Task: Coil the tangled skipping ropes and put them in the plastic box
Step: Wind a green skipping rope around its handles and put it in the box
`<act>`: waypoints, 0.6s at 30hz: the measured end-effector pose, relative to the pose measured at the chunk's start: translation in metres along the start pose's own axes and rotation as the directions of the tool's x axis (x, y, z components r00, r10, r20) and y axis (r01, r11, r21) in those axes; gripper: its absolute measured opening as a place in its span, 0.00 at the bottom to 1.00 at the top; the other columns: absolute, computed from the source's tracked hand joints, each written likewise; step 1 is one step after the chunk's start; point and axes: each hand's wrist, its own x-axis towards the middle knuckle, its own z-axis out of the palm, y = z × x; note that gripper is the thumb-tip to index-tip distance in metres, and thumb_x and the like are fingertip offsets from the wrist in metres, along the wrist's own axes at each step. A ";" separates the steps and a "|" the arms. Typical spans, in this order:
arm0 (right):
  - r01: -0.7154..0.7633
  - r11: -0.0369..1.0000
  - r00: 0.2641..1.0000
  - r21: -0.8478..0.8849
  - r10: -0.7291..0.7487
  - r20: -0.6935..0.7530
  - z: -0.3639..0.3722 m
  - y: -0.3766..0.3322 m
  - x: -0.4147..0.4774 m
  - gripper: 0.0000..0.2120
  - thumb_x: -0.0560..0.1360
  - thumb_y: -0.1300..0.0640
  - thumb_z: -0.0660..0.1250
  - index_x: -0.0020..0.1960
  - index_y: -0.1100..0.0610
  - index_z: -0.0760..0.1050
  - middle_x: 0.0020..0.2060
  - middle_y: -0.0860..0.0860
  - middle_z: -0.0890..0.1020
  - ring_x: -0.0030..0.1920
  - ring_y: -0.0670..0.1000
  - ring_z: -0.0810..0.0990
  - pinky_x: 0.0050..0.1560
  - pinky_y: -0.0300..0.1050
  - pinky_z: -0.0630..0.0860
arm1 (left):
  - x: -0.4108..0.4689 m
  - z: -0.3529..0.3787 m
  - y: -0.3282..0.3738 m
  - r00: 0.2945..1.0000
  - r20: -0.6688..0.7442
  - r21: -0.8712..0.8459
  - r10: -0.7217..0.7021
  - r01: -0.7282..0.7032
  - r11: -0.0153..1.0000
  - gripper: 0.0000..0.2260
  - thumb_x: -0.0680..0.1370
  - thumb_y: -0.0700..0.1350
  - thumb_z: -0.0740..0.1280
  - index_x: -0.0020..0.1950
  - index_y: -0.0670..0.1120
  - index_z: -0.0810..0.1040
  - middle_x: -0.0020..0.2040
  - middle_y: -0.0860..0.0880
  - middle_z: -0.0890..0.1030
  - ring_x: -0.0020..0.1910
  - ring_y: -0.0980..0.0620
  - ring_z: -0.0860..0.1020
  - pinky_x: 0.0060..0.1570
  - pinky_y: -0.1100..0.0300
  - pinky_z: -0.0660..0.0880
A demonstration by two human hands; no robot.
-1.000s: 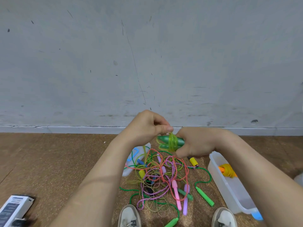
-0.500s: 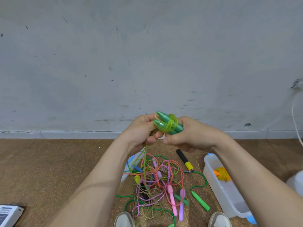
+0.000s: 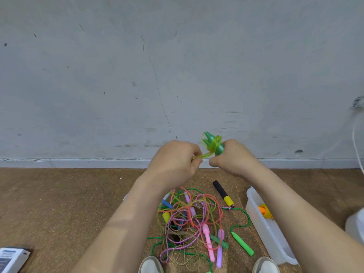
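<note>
My right hand (image 3: 232,158) grips two green handles (image 3: 211,143) held together, with yellow-green rope wound round them. A short stretch of that rope (image 3: 202,155) runs to my left hand (image 3: 175,160), which pinches it just left of the handles. Both hands are raised in front of the wall. Below them on the floor lies a tangled pile of skipping ropes (image 3: 189,219) in orange, purple, green and yellow, with pink, lilac and green handles. The clear plastic box (image 3: 262,229) stands to the right of the pile and holds a coiled yellow rope with orange handles (image 3: 265,211).
A black-and-yellow handle (image 3: 223,194) lies between the pile and the box. My two shoes (image 3: 151,266) show at the bottom edge. A white printed packet (image 3: 11,259) lies at bottom left. A white container (image 3: 354,225) sits at the right edge. A grey wall stands close behind.
Both hands rose with the green handles. The handles tilted more upright in my right hand. My left hand moved from the handles' tips to pulling the rope end out leftwards.
</note>
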 end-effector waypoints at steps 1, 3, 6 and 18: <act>0.018 0.993 1.000 -0.116 -0.018 0.002 0.000 0.000 -0.001 0.09 0.68 0.56 0.71 0.41 0.59 0.73 0.31 0.52 0.74 0.30 0.51 0.72 0.26 0.39 0.64 | 0.000 -0.002 0.002 0.999 -0.024 0.012 0.037 -0.037 0.999 0.09 0.78 0.51 0.63 0.52 0.52 0.80 0.41 0.50 0.82 0.45 0.48 0.78 0.40 0.56 0.71; 0.078 0.962 0.993 -0.262 -0.050 0.111 0.006 -0.002 -0.003 0.11 0.68 0.53 0.72 0.40 0.58 0.72 0.32 0.51 0.74 0.33 0.52 0.73 0.28 0.41 0.65 | 0.000 -0.005 0.004 0.995 -0.035 0.014 0.089 -0.089 0.996 0.08 0.78 0.51 0.64 0.48 0.50 0.81 0.38 0.50 0.81 0.42 0.49 0.76 0.38 0.57 0.67; 0.198 0.891 0.951 -0.408 -0.073 0.301 0.014 -0.007 -0.009 0.14 0.68 0.52 0.73 0.36 0.55 0.67 0.32 0.50 0.73 0.36 0.54 0.75 0.33 0.42 0.68 | 0.001 -0.008 0.002 0.994 -0.021 -0.054 0.107 -0.108 0.993 0.07 0.74 0.50 0.70 0.49 0.50 0.83 0.42 0.51 0.83 0.44 0.51 0.78 0.42 0.57 0.71; 0.509 0.777 0.803 -0.371 -0.274 0.529 -0.012 -0.021 -0.035 0.12 0.68 0.55 0.73 0.35 0.52 0.69 0.28 0.48 0.72 0.29 0.48 0.71 0.30 0.42 0.66 | -0.004 -0.009 -0.016 0.963 0.270 -0.793 0.006 0.218 0.569 0.03 0.67 0.39 0.76 0.39 0.44 0.85 0.33 0.48 0.82 0.32 0.57 0.78 0.34 0.65 0.74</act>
